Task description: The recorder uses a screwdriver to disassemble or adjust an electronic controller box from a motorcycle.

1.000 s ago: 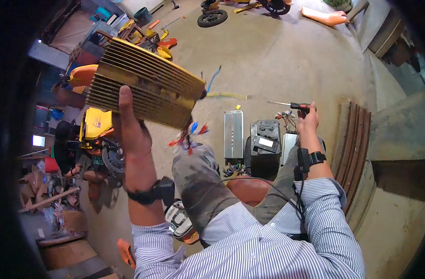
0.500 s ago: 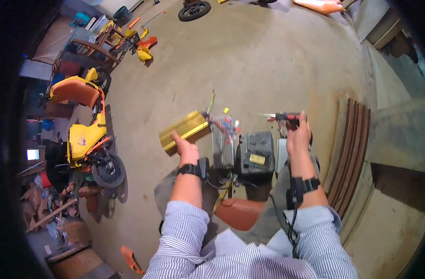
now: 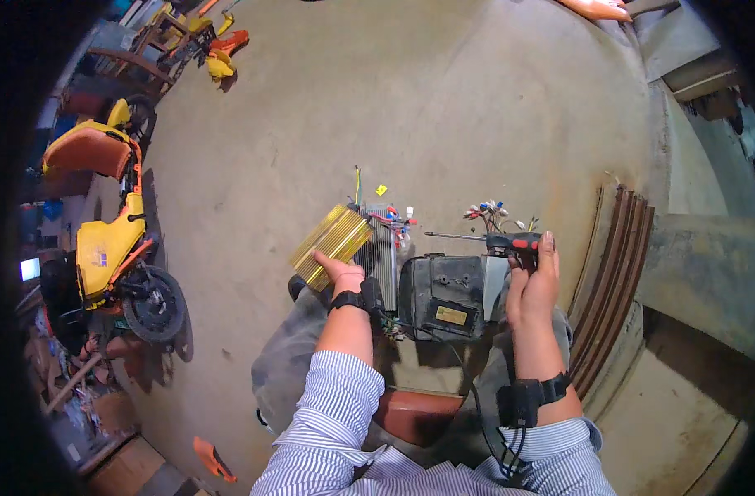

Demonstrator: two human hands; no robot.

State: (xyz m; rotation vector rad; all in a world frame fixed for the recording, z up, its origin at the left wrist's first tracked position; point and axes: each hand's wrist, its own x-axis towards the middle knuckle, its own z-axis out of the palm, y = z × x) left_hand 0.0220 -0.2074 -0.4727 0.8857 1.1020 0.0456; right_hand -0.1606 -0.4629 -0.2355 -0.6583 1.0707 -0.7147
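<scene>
In my left hand (image 3: 344, 274) is a gold, ribbed metal box (image 3: 332, 238), tilted, with my thumb lying across its ribbed face. My right hand (image 3: 536, 289) is closed round the black-and-red handle of a screwdriver (image 3: 509, 243), whose thin shaft points left. Between my hands stands a black plastic case (image 3: 439, 285) with a yellowish label. A silver finned metal box (image 3: 382, 258) with coloured wires and connectors sits beside it, partly behind the gold box. Another silver box (image 3: 495, 283) is at the case's right side, partly hidden by my right hand.
Wires with connectors (image 3: 491, 213) spread beyond the case. Brown metal strips (image 3: 621, 273) lie at the right. A yellow-and-orange scooter (image 3: 113, 231) stands at the left. A red-brown seat (image 3: 414, 413) is below my forearms, and an orange part (image 3: 214, 460) lies lower left on the floor.
The gold box has turned so its ribbed face shows more. The screwdriver has come lower in view, its shaft now over the black case's far edge. The whole view has shifted.
</scene>
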